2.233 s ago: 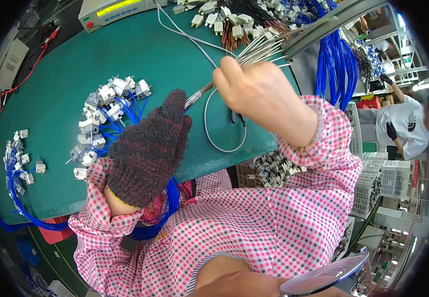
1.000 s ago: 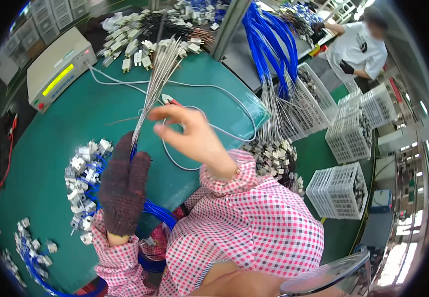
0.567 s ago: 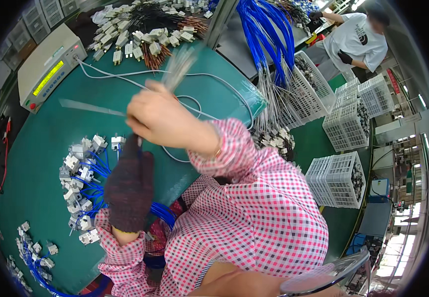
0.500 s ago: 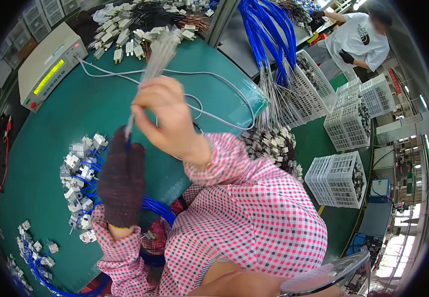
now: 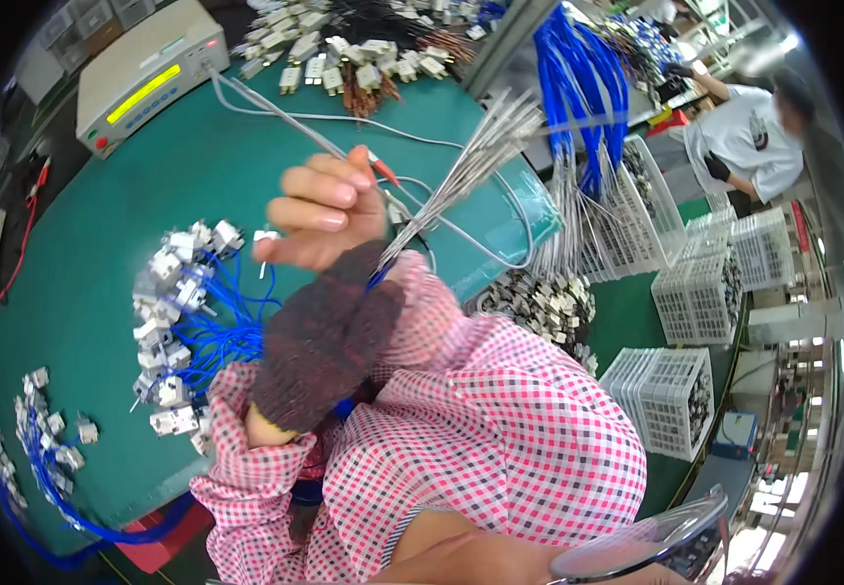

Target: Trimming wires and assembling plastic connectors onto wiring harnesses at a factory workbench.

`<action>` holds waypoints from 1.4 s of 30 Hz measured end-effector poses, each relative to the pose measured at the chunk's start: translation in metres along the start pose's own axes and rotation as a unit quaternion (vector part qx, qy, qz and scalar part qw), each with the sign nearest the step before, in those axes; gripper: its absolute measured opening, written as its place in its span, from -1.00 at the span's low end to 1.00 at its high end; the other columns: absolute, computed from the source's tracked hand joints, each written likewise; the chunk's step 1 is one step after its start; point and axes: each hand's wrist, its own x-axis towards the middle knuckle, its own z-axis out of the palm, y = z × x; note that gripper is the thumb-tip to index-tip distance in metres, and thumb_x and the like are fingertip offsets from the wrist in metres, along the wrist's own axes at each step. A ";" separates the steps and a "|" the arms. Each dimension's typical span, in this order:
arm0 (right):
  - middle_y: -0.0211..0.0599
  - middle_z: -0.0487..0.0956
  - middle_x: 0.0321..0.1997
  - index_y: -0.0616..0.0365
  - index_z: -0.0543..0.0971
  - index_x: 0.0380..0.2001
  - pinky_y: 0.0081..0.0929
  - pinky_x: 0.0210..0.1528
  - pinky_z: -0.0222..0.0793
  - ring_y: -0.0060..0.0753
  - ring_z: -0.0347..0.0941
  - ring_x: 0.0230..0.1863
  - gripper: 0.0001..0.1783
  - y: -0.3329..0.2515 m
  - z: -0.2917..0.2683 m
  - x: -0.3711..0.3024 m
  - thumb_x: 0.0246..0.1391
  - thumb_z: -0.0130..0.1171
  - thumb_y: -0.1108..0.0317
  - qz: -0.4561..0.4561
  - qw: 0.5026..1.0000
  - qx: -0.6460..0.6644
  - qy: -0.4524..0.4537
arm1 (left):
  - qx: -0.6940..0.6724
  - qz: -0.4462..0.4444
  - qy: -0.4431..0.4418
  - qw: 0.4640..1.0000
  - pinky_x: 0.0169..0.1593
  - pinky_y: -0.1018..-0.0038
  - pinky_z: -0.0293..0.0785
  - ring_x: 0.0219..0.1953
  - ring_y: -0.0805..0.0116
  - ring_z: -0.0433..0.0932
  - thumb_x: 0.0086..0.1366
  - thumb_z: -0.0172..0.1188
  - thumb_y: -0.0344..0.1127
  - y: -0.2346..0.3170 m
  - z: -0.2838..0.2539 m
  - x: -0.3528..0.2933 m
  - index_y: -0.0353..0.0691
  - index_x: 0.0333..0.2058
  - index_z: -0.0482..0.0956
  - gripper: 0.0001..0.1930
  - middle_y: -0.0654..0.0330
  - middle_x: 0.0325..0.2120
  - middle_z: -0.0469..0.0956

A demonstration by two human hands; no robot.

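Note:
My left hand (image 5: 329, 327), in a dark knitted glove, is closed around a bundle of thin wires (image 5: 466, 161). The bundle's silvery ends fan out up and to the right, and a bit of blue shows where they meet the glove. My bare right hand (image 5: 325, 210) is just above the glove, palm up, fingers loosely curled and thumb apart, with nothing seen in it. A grey lead with a red tip (image 5: 383, 170) passes behind its fingertips. A small white connector (image 5: 266, 237) is beside its thumb. Blue cables with white connectors (image 5: 164, 312) lie left of my glove.
A tester with a lit yellow display (image 5: 152, 86) stands at the table's back left. Piled white connectors (image 5: 373, 60) lie at the back. Blue cables (image 5: 578, 88) hang beyond the right edge, near white crates (image 5: 709, 292). Another person (image 5: 744, 141) is at far right.
The wire bundle has swung from upright to leaning right. My gloved hand has moved right, and my right hand has come off the wires and turned palm up. The whole view has shifted slightly.

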 end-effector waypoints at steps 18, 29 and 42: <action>-0.27 0.59 -0.48 0.24 0.47 -0.14 -0.43 -0.32 0.41 -0.42 0.57 -0.46 -0.76 -0.082 0.105 0.027 0.14 0.07 0.38 0.568 0.245 -0.782 0.078 | 0.255 0.152 0.079 0.952 -0.40 0.23 0.46 -0.44 0.07 0.56 0.25 0.15 -0.23 -0.036 0.034 0.005 -0.25 -0.03 0.44 -0.65 -0.02 -0.40 0.56; -0.30 0.56 -0.52 0.29 0.39 -0.06 -0.52 -0.10 0.40 -0.50 0.53 -0.27 -0.74 -0.061 0.126 0.010 0.16 -0.05 0.60 0.186 0.452 -0.856 0.171 | 0.192 0.194 0.104 0.957 -0.49 0.23 0.48 -0.54 0.09 0.57 0.30 0.07 -0.21 -0.044 0.039 0.008 -0.23 -0.01 0.39 -0.66 0.08 -0.50 0.56; -0.24 0.53 -0.23 0.22 0.45 -0.08 -0.31 0.08 0.36 -0.32 0.45 -0.10 -0.77 -0.036 0.035 -0.065 0.19 0.06 0.46 -0.282 0.802 -0.392 0.351 | 0.130 0.079 0.135 0.979 -0.25 0.28 0.53 -0.22 0.03 0.57 0.12 0.21 -0.40 -0.023 0.010 0.005 -0.16 -0.11 0.53 -0.70 -0.01 -0.08 0.50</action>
